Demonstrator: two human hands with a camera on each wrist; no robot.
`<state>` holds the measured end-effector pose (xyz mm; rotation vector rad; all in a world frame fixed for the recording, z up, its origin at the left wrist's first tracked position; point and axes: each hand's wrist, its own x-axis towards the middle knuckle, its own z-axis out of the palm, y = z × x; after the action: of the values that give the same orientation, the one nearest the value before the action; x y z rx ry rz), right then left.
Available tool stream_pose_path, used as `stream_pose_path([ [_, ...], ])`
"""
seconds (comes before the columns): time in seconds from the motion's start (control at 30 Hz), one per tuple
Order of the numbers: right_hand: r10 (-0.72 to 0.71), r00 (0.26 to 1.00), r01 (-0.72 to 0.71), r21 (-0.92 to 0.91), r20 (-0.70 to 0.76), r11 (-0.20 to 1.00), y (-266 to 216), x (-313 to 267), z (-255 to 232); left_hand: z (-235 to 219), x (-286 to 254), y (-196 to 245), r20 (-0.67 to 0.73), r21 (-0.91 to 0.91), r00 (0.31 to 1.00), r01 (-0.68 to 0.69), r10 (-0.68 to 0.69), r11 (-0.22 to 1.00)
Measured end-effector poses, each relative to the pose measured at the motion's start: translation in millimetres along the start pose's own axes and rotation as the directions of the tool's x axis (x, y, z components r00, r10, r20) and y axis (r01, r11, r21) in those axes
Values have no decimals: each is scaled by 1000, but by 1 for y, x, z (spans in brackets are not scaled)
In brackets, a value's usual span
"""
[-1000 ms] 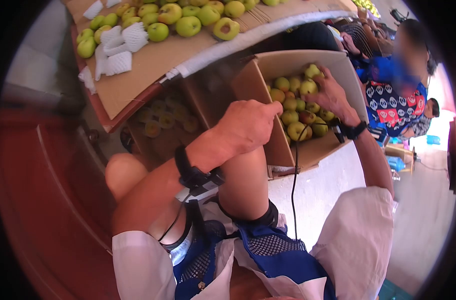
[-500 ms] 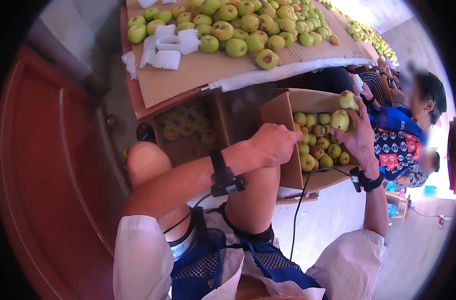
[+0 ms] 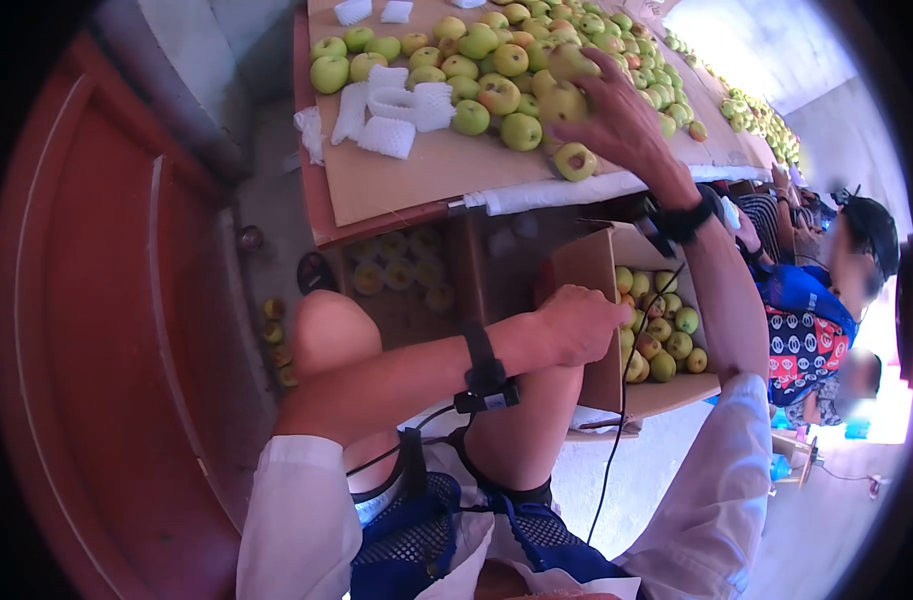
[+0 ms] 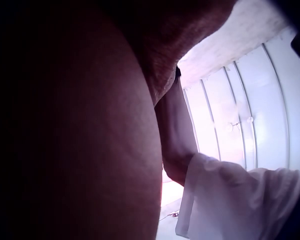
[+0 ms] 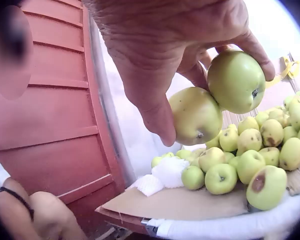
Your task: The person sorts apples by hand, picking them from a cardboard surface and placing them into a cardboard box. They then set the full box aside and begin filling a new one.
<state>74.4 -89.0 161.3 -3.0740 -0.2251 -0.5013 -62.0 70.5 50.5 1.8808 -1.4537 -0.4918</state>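
My right hand (image 3: pixel 621 125) holds two green apples over the cardboard-covered table. In the right wrist view, one apple (image 5: pixel 196 116) sits by the thumb and the other apple (image 5: pixel 236 82) among the fingers, the two side by side. Below them lie many green and yellow apples (image 5: pixel 221 179), one with a brown rotten patch (image 5: pixel 259 182). My left hand (image 3: pixel 581 325) lies over my knee, its fingers bent at the near rim of a cardboard box (image 3: pixel 601 390) of apples. Its fingertips are hidden, and I cannot tell whether they grip that rim. The left wrist view is mostly dark skin.
White foam nets (image 3: pixel 386 138) lie at the table's left end. A second box (image 3: pixel 376 310) under the table holds several netted apples. Other people (image 3: pixel 811 310) sit at the right. A red door (image 3: pixel 106 330) stands at the left. A black cable (image 3: pixel 616 440) hangs before the apple box.
My right hand has lifted two apples out of the box and carried them up and left over the table. The left hand stays at the box rim. The head view has shifted.
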Motion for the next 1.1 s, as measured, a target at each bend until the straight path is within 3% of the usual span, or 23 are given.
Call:
stream_pose_path([
  [0.07,-63,995,58,-70,-80,996,-7,37,27,3,1,-1,-10,6,1000,-3,3,1000],
  [0.17,-51,998,55,-98,44,994,-26,85,45,9,3,-5,-39,-5,999,-12,11,1000],
  [0.2,-14,985,32,-101,173,994,-32,100,46,10,3,-4,-33,-15,999,-7,7,1000],
  [0.3,-232,973,232,17,-10,973,-33,132,71,5,2,-2,-12,-23,1000,-1,1,1000],
  [0.33,-115,985,99,123,126,987,-53,138,59,5,2,-2,-2,-20,1000,-2,2,1000],
  [0.43,-272,959,279,85,-83,956,-61,158,85,8,1,-3,-52,-27,999,3,-4,1000],
  [0.47,-245,969,240,112,27,964,-65,171,92,8,-1,-5,-84,-20,996,-11,9,1000],
  [0.6,-304,952,298,119,43,947,-69,201,130,12,-9,-8,-192,27,981,3,2,1000],
  [0.7,-298,952,293,83,65,953,-64,222,147,4,-9,-10,-41,126,999,15,-10,992],
  [0.73,-347,937,341,119,32,933,-62,227,147,6,-11,-10,-77,119,997,27,-18,993],
  [0.83,-166,972,160,52,164,986,-62,236,156,5,-17,-13,-112,135,994,25,-10,991],
  [0.87,-246,965,249,-23,92,968,-64,236,165,2,-17,-14,-75,158,997,-1,13,987],
  [0.97,-243,967,247,-46,76,968,-80,223,151,-5,-23,-13,-51,185,999,8,1,983],
  [1.07,-38,989,59,-149,141,987,-85,228,168,-5,-28,-12,-71,171,997,44,-32,984],
  [1.1,-44,988,64,-130,148,989,-81,228,172,-5,-28,-12,-79,164,996,52,-39,985],
])
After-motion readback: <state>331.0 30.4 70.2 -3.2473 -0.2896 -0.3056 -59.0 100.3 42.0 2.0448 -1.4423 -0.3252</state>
